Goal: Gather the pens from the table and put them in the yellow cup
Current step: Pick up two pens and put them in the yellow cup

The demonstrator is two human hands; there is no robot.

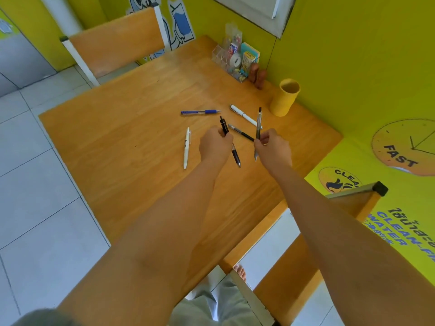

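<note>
Pens, slim plastic barrels, gripped by both hands (pixel 215 143) above wooden table (pixel 122 142).

Daylight is falling on a wooden table (pixel 131 128) standing against yellow-green walls (pixel 353 67) — round stickers are showing low on the right one. Wooden chairs (pixel 117 41) are sitting at both ends, pale floor tiles (pixel 35 208) stretching leftward — a window frame (pixel 266 12) is hanging above.

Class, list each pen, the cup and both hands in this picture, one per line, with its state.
left hand: gripping the black pen
right hand: gripping the grey pen
black pen: held, lifted
grey pen: held, near upright
blue pen: lying on the table
white capped pen: lying
white click pen: lying
dark slim pen: lying
yellow cup: upright, no pens visible inside
</note>
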